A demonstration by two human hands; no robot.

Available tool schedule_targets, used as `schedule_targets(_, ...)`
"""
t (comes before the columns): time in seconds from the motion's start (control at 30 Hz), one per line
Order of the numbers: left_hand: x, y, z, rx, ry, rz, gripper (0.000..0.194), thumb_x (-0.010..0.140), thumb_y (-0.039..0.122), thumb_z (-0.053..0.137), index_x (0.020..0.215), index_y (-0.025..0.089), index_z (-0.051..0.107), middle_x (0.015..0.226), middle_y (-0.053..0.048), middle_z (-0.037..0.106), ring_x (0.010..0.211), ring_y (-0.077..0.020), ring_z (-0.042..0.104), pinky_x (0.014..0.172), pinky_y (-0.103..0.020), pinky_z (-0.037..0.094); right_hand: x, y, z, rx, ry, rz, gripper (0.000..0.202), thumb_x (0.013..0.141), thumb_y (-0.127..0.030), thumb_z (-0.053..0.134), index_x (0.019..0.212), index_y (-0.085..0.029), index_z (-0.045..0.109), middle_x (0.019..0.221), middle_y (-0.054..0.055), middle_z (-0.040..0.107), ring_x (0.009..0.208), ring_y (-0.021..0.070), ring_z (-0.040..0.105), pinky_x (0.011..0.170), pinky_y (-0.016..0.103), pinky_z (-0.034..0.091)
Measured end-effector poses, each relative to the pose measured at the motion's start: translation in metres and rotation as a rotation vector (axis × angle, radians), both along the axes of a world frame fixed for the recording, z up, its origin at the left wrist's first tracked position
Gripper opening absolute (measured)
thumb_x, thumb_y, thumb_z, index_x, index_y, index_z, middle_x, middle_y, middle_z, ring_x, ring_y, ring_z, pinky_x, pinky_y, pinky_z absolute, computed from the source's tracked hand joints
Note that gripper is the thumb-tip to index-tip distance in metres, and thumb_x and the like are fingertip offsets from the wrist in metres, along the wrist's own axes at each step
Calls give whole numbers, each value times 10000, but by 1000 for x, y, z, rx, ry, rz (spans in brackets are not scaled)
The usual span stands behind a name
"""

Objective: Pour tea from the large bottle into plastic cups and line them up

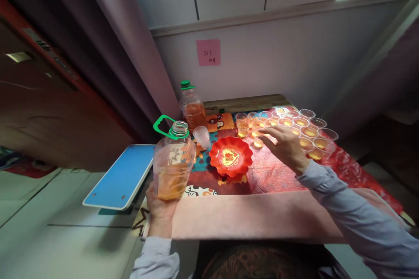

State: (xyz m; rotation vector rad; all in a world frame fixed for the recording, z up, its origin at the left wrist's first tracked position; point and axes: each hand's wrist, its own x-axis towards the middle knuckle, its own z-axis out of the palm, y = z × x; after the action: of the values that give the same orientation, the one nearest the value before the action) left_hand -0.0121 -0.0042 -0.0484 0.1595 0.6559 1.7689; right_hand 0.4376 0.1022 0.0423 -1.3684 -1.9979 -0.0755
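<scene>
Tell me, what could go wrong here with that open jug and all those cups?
The jug in the left hand has no cap on, so it might spill if it tips too far. The right hand is close to the crowded cups, so a small bump could perhaps knock one over and wet the table cover.

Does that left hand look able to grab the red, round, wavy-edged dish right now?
Probably not: the left hand is holding the clear, green-handled plastic jug, so it isn't free for the red dish.
</scene>
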Motion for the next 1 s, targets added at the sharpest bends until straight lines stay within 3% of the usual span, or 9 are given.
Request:
schedule_targets(0.1, 4, -2, 1, -86, 37, 48, 624, 904, 503, 695, 1457, 218, 739, 1278, -163, 850, 1135, -381, 833, 892, -533, 715, -58, 15, 4, -114, -26, 165, 295, 1141, -402, 611, 1209, -288, 874, 1220, 101, 854, 1062, 292, 806, 927, 398, 606)
schedule_targets(0.23, 6, -3, 2, -86, 34, 49, 621, 900, 493, 666, 1434, 185, 747, 1282, -193, 843, 1142, -408, 821, 904, -570, 699, -122, 35, 6, -241, -122, 249, 256, 1139, -331, 645, 1254, -265, 864, 1254, 85, 840, 1077, 250, 817, 916, 325, 596)
schedule_targets(0.33, 4, -3, 1, -59, 0, -7, 632, 902, 504, 655, 1416, 148, 747, 1263, -223, 841, 1132, -439, 817, 934, -626, 685, -156, 47, 13, -305, -244, 261, 311, 1147, -313, 627, 1392, -247, 807, 1354, 96, 806, 1144, 252, 810, 933, 322, 604)
schedule_targets(0.43, 1, -5, -3, -60, -19, -17, 618, 897, 514, 651, 1409, 181, 747, 1229, -201, 854, 1078, -426, 829, 910, -619, 693, -181, 60, 18, -316, -321, 289, 400, 1137, -319, 633, 1521, -260, 728, 1536, 110, 720, 1235, 259, 786, 960, 328, 605)
schedule_targets(0.6, -4, -7, -8, -73, -18, -19, 638, 914, 503, 647, 1464, 189, 720, 1242, -183, 858, 1115, -411, 830, 926, -588, 696, -209, 78, 18, -357, -429, 360, 384, 1110, -300, 646, 1472, -274, 769, 1601, 121, 687, 1210, 290, 794, 929, 357, 605)
schedule_targets(0.73, -1, -6, -4, -46, -27, -30, 675, 911, 494, 662, 1490, 154, 725, 1303, -223, 840, 1170, -438, 818, 952, -606, 689, -215, 84, 15, -386, -473, 368, 328, 1141, -271, 564, 1255, -211, 865, 1426, 159, 792, 1138, 301, 811, 908, 364, 590)
schedule_targets(1.0, 1, -7, 0, -86, 23, -29, 702, 900, 522, 661, 1480, 131, 721, 1310, -234, 839, 1155, -442, 825, 928, -597, 702, -210, 92, 15, -376, -387, 314, 233, 1084, -273, 695, 1196, -202, 887, 1228, 143, 868, 1144, 293, 805, 914, 319, 559)
